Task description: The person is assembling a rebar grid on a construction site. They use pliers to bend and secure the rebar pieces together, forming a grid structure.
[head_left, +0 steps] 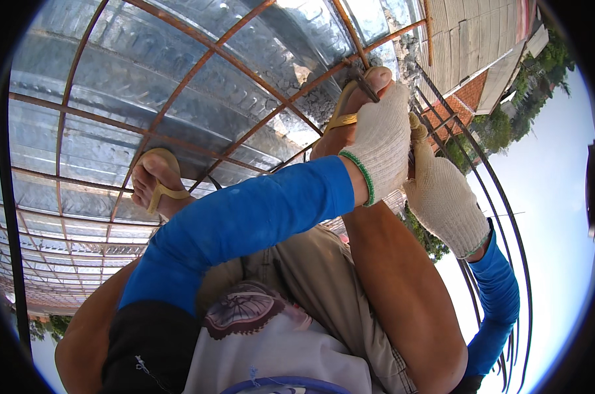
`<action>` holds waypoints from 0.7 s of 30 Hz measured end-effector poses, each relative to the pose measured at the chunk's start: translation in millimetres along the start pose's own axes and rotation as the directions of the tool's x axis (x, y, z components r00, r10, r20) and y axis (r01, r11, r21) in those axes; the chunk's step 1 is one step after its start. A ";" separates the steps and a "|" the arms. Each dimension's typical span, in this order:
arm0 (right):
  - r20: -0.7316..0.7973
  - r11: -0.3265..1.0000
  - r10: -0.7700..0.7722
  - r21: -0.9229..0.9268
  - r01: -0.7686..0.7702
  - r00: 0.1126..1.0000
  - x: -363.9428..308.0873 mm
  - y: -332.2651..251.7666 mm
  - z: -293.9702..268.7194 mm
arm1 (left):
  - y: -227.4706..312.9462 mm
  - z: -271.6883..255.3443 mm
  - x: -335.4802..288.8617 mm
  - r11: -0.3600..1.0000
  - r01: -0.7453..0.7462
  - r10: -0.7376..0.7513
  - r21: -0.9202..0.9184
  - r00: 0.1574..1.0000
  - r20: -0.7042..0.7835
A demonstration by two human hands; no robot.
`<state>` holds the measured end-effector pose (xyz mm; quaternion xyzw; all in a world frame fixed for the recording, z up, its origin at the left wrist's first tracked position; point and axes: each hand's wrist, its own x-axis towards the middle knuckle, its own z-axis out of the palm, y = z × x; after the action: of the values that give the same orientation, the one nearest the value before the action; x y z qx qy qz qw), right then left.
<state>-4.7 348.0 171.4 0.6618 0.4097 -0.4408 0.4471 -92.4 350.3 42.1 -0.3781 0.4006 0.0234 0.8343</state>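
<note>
My left hand (384, 141), in a white knit glove with a green cuff edge, is closed beside my right foot. A short dark metal tool (365, 84) sticks out past its fingers, its tip against a crossing of rusty rebar (350, 61). Most of the tool is hidden, so its kind does not show. My right hand (448, 203), also gloved, is just to the right, its fingers bent inward and thumb raised. What it grips, if anything, is hidden between the two gloves.
A grid of rusty rebar (208, 44) lies over corrugated metal decking (113, 62). Both my sandalled feet (158, 176) stand on it. Long dark rods (501, 177) curve along the right side, past the deck's edge. Beyond are a brick wall (465, 102), trees and sky.
</note>
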 end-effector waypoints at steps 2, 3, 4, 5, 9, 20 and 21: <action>0.039 0.994 0.089 -0.073 -0.086 0.995 -0.1 -9.0 -7.0 | -4.0 23.6 0.5 1.000 -0.016 0.013 -0.016 0.988 -0.157; 0.057 0.986 0.133 -0.112 -0.126 0.990 0.2 -10.0 -8.9 | -3.9 22.8 2.5 1.000 -0.020 0.018 -0.009 0.991 -0.135; 0.024 0.996 0.075 -0.057 -0.073 0.997 1.8 -6.7 -7.8 | -4.2 18.6 7.0 1.000 -0.029 0.028 -0.008 0.993 -0.113; -0.007 1.000 0.017 0.000 -0.017 1.000 2.8 2.1 -1.4 | -4.1 16.4 8.6 0.999 -0.037 0.037 -0.007 0.995 -0.096; 0.336 0.610 -0.014 0.749 -0.258 0.942 16.0 27.1 5.1 | -6.3 14.3 3.7 0.996 -0.081 0.076 -0.039 0.991 -0.110; 0.180 0.845 0.054 0.515 -0.141 0.982 14.3 24.2 8.8 | -7.1 0.4 2.4 0.981 -0.057 0.072 0.186 0.994 -0.076; 0.074 0.961 0.027 0.273 -0.047 0.997 14.2 23.6 9.9 | -11.9 -2.5 8.2 0.962 -0.102 0.130 0.252 0.987 -0.094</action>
<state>19.2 334.4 161.3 0.7092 0.3163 -0.5077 0.3733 -84.4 338.0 42.7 -0.2480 0.4672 0.0014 0.8487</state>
